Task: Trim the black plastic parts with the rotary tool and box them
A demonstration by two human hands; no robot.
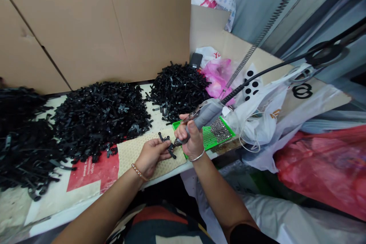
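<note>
One red-printed sheet (82, 179) reads "Origin". The left hand (152, 155) pinches a black part (173, 154); the right hand (195, 142) grips a grey screwdriver (208, 113).

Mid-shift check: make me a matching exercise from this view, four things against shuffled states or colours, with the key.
1. Left hand
2. Right hand
3. Tray
4. Spring

A. Green, with small metal parts in it
B. Gripping the grey tool
C. Coiled, slanting toward the upper right
D. Holding a black part

Pairs: 1-D; 2-B; 3-A; 4-C
</note>
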